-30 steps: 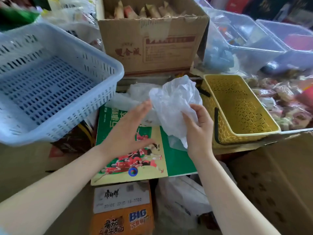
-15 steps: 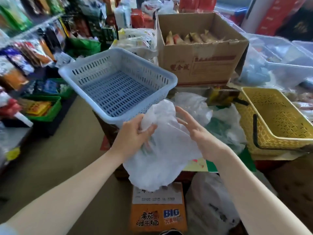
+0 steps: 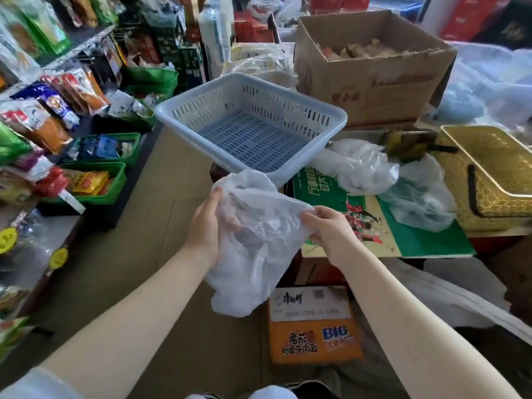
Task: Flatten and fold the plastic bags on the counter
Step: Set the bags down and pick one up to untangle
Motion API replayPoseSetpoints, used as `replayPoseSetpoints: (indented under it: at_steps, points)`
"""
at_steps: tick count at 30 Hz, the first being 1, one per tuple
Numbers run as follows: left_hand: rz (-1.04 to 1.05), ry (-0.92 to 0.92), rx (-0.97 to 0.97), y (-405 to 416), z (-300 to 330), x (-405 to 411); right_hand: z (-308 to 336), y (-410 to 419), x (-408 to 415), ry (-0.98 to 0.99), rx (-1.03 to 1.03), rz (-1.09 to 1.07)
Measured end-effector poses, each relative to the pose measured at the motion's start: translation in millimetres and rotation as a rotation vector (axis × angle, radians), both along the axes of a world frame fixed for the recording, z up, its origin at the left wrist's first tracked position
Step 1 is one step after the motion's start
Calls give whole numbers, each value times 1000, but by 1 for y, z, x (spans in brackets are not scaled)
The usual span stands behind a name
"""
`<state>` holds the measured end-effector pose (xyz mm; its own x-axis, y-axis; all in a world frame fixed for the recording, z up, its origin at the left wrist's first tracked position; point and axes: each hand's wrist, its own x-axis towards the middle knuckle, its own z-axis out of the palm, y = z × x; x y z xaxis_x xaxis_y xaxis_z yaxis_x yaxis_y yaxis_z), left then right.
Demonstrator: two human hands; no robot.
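Held bag: you have a thin white plastic bag [image 3: 253, 243] up in the air in front of you, off the counter, hanging crumpled between both hands over the floor and the orange noodle carton [image 3: 313, 326].
Left hand: your left hand [image 3: 205, 228] grips the bag's left edge, thumb outside on top and fingers closed behind the film.
Right hand: your right hand [image 3: 331, 228] pinches the bag's upper right edge, fingers curled tight on the plastic.
Other bags: two more crumpled bags lie on the counter to your right, a white one [image 3: 357, 165] and a bluish one [image 3: 420, 197] just beside it, touching.
Counter surface: both rest on a green printed board [image 3: 403, 237] that juts over the counter's near edge.
Blue basket: a pale blue slotted basket [image 3: 250, 125] sits beyond your hands, nothing in it.
Yellow basket: a yellow basket [image 3: 489, 174] stands at the far right, near the bluish bag.
Cardboard box: an open brown box [image 3: 371, 79] stands behind the blue basket.
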<state>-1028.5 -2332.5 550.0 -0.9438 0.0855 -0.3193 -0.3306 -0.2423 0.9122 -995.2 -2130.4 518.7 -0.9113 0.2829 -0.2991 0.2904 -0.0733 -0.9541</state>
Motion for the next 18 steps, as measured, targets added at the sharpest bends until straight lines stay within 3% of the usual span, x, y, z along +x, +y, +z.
replayPoseSetpoints:
  at_steps: [3,5,9,11,13,16,18]
  points:
    - [11,-78,183,-19,-9,0,-7,-3,5,49,-249,-207]
    - [63,-86,111,-30,-20,0,-7,-4,8,90,-314,-281]
    - [-147,59,-664,-52,-56,-3,2,-9,16,77,-249,-211]
    - [-309,228,-816,-55,-66,0,5,-10,20,95,-181,-75]
    - [-444,502,-758,-49,-59,6,10,-13,22,113,-117,58]
    - [-694,877,-702,-29,-59,12,18,-20,21,128,-222,167]
    - [-746,948,-775,-19,-71,13,24,-24,21,131,-297,212]
